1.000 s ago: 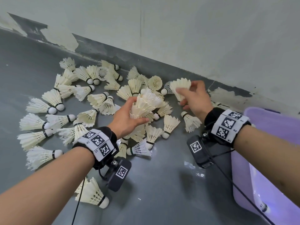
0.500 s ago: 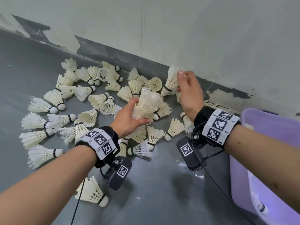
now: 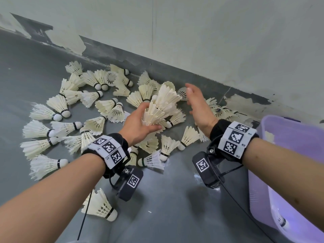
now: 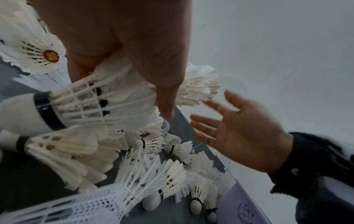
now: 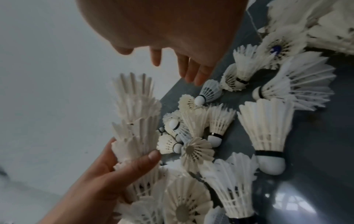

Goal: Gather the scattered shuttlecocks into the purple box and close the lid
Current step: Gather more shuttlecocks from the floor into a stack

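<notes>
Gripping a nested stack of shuttlecocks, the left hand is curling fingers and thumb around it.
Right hand is hovering spread and empty beside the stack; loose shuttlecocks are lying across the floor, purple box standing open at right.

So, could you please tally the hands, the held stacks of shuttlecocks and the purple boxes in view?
2 hands: left hand, right hand
1 stack of shuttlecocks, held by the left hand
1 purple box
Total: 4
</notes>
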`<state>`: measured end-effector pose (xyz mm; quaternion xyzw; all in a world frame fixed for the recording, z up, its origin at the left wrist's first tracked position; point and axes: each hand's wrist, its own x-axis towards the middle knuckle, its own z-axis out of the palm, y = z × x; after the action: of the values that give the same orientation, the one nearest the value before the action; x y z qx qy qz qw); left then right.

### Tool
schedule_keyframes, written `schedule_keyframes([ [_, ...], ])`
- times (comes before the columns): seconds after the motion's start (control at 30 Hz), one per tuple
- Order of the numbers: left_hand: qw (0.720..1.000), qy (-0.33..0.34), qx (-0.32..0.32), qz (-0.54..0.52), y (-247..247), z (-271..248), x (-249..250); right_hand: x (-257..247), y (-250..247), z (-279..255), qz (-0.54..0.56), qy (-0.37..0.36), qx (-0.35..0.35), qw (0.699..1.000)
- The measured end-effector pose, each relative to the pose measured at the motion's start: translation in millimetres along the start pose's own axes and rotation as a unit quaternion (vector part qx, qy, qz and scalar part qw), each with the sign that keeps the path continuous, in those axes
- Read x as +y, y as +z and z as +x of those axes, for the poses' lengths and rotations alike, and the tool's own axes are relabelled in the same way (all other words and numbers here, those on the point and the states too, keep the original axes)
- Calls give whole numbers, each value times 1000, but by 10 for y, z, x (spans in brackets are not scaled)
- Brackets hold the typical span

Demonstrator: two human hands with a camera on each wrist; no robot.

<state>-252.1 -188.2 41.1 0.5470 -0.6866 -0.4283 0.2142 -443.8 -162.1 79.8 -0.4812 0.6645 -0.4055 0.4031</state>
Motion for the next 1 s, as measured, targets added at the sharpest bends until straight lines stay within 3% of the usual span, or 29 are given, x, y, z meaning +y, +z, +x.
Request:
schedule_keyframes([
  [0.07, 1000, -7, -3, -4, 7, 1, -8, 204, -40, 58, -137, 84, 20, 987],
  [0.17, 1000, -13, -13, -2, 28, 5, -41, 524, -91, 16, -403, 195, -69, 891],
  [0.23, 1000, -15, -15, -2, 34, 9, -40, 634, -96, -72, -481, 177, -110, 852],
  [0.3, 1000, -14, -15, -5, 36, 14, -26, 653, -120, -122, -503, 148, -132, 841],
  [0.37, 1000, -12, -21, -2, 34, 5, -11, 593, -173, -98, -469, 130, -92, 868],
  [0.47, 999, -14, -36, 10, 39, 4, -29, 360, -254, 35, -334, 66, 102, 935],
  [0.57, 998, -22, -52, 11, 59, -9, -41, 61, -288, 141, -215, -12, 216, 953],
  [0.67, 998, -24, -59, 13, 86, 2, -52, -108, -203, 149, -141, -55, 197, 969],
  [0.8, 998, -17, -61, 16, 99, 20, -76, -74, -36, 57, -151, -65, 35, 986],
  [0.87, 998, -20, -56, 14, 90, 6, -124, -67, -13, 55, -164, -71, -7, 984],
  [1.0, 999, -22, -33, 8, 49, 5, -148, 13, -9, 111, -216, -115, 7, 969],
])
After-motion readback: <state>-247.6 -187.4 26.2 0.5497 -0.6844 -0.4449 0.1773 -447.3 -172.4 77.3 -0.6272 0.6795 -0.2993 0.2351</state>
